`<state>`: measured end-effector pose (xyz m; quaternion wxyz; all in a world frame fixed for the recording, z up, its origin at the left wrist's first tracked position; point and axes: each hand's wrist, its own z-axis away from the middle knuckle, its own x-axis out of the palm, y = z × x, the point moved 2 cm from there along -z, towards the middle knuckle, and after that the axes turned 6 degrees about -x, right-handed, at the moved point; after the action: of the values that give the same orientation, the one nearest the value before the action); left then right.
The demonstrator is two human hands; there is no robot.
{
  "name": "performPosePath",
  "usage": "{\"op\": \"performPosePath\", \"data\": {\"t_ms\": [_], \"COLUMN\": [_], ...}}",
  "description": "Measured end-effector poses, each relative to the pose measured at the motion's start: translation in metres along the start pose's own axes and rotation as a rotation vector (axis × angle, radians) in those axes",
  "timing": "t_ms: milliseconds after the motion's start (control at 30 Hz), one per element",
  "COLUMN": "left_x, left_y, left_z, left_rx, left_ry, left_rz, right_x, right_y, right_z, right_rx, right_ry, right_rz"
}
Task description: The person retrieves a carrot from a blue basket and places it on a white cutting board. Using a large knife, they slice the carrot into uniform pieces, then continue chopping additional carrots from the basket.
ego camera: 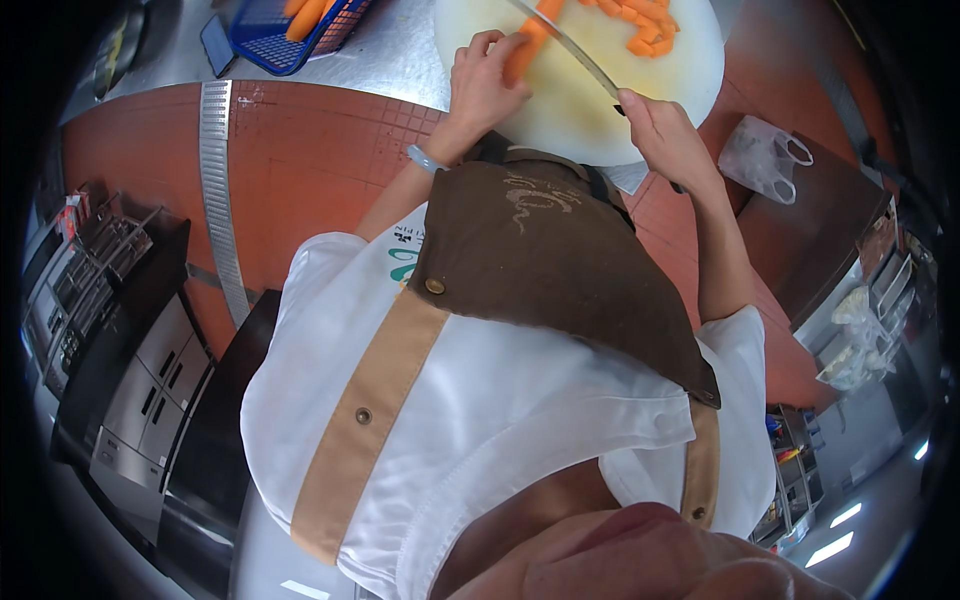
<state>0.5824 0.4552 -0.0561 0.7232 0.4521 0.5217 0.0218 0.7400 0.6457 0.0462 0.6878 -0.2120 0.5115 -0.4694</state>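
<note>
On a round white cutting board [600,127] at the top of the view lies a peeled carrot [527,52]. The fingers of my left hand [484,82] rest on it, pressing it against the board. My right hand [664,135] grips the handle of a kitchen knife [585,61], whose blade slants up to the left across the carrot. Cut carrot pieces [649,34] lie on the board to the right of the blade. The knife's tip is outside the picture.
A blue plastic basket [281,56] with whole carrots [306,19] stands on the metal worktop [382,64] at the left, beside a phone [217,45]. Right of the board, a plastic bag [761,157] lies on a dark surface [817,217]. A metal drain grate [219,172] crosses the red tiled floor.
</note>
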Motion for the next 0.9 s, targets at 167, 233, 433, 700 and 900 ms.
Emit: {"op": "performPosePath", "data": {"t_ms": [167,233,433,700,900], "left_x": [0.004,0.006,0.009,0.018,0.018], "left_y": [0.004,0.004,0.002,0.009,-0.003], "left_z": [0.0,-0.001,0.0,0.01,0.009], "left_rx": [-0.008,0.005,0.015,0.066,-0.162], "left_ry": [0.022,0.036,0.045,-0.006,0.163], "left_rz": [-0.017,-0.017,-0.032,-0.055,0.201], "right_x": [0.0,-0.005,-0.01,0.03,0.013], "right_y": [-0.005,-0.004,0.009,0.017,0.033], "right_z": [-0.015,-0.019,-0.039,-0.084,-0.042], "right_rx": [-0.064,-0.037,0.021,-0.233,0.254], "right_ry": [-0.03,-0.072,-0.18,0.009,0.026], "right_rz": [0.083,0.109,0.233,0.238,-0.2]}}
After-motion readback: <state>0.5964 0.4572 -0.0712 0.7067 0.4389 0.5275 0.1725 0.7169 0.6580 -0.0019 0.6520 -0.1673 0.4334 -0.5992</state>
